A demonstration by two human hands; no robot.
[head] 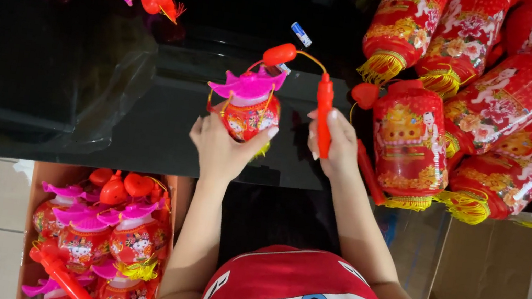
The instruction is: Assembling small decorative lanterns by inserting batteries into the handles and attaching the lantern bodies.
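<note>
Head camera, single view: looks steeply down from above the person onto black table (145,119) and floor carton (40,173); close range, arm's reach

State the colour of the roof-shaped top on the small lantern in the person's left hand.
Bright pink roof-shaped top, clearest in the head view.
</note>
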